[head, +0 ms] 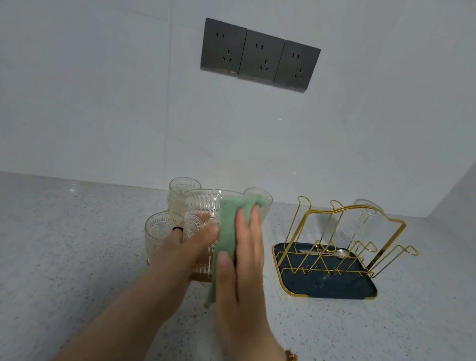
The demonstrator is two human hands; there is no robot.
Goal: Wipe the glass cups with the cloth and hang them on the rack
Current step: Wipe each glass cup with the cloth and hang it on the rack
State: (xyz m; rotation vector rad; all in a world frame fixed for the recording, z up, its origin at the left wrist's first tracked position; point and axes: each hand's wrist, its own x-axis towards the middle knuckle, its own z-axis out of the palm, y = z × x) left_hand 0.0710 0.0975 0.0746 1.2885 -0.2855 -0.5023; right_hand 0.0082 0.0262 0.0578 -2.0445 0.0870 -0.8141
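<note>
My left hand (187, 248) grips an embossed glass cup (201, 214) held upright above the counter. My right hand (245, 257) presses a green cloth (227, 229) against the cup's right side, fingers straight up and thumb on the cloth. The cloth's top edge folds over the cup's rim. Three more embossed cups stand behind: one at back left (181, 193), one at front left (159, 231), one at back right (259, 198). The gold wire rack (341, 244) stands to the right with one clear glass (358, 222) hanging upside down on a rear peg.
The rack sits on a dark blue tray (334, 287) with gold corners. A grey speckled counter (47, 248) runs to a pale wall with three dark sockets (260, 54). A side wall closes in at the far right.
</note>
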